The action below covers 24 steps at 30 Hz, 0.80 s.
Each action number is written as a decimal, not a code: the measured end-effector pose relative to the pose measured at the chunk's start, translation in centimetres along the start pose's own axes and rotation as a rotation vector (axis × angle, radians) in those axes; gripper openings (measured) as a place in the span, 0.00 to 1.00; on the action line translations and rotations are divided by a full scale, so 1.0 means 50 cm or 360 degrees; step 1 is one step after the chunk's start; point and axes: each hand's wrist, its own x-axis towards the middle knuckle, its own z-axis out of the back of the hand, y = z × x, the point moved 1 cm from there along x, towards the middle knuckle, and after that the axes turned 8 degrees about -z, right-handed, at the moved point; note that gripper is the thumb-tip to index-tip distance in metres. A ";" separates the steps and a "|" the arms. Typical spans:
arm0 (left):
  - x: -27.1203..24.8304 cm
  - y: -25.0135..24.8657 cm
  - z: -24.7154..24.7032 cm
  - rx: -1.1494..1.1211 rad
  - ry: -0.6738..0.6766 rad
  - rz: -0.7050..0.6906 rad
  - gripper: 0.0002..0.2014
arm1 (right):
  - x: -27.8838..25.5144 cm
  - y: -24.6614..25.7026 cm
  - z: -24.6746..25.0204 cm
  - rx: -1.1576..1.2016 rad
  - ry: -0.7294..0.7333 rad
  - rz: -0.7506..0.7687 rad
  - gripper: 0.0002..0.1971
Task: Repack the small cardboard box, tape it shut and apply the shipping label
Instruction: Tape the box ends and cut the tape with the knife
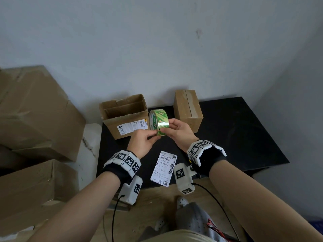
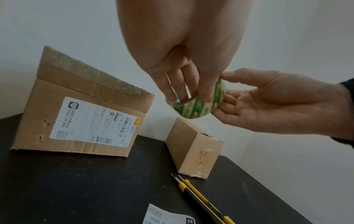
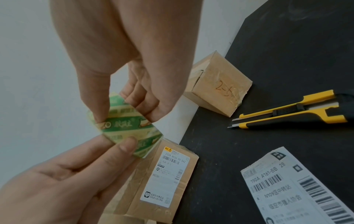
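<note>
Pale grey wall (image 1: 157,41) backs a matte black bench (image 1: 236,137), above which we hold a green-printed roll of clear packing tape (image 1: 158,122) with both hands. Our left hand (image 1: 139,143) pinches the near edge of the roll between thumb and fingers; our right hand (image 1: 178,131) curls around its right side, thumb on the outer face and fingers through the core. In the left wrist view the left fingers (image 2: 172,84) reach inside the ring. At far left on the bench stands an open brown cardboard box (image 1: 125,116), flaps up, carrying a white printed label (image 1: 132,127) on its near side. At far right, against the wall, stands a smaller closed brown cardboard box (image 1: 188,110), old tape along its top seam and orange handwriting on one end (image 3: 226,89). Near the bench's front edge, between our wrists, lies a loose white shipping label (image 1: 164,168) with barcodes, flat and face up. A yellow-and-black utility knife (image 3: 291,112) lies on the bench between the smaller box and the loose label. Large brown cartons (image 1: 35,110) are stacked to the left of the bench.
</note>
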 end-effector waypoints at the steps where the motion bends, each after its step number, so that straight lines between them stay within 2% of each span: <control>1: 0.000 0.000 -0.001 0.0036 -0.0012 -0.0006 0.12 | 0.001 0.000 0.000 0.0016 -0.0005 0.0004 0.11; 9: 0.004 -0.006 -0.001 0.0160 -0.0066 -0.0048 0.12 | 0.002 0.002 0.001 0.0176 0.0081 0.0004 0.09; 16: 0.005 -0.008 -0.003 0.0328 -0.0056 -0.0159 0.11 | 0.006 0.008 -0.001 0.0280 0.0041 -0.0032 0.03; 24: 0.011 -0.003 -0.003 0.0405 -0.0057 -0.0231 0.08 | 0.011 0.013 0.000 0.0418 0.0057 -0.0060 0.06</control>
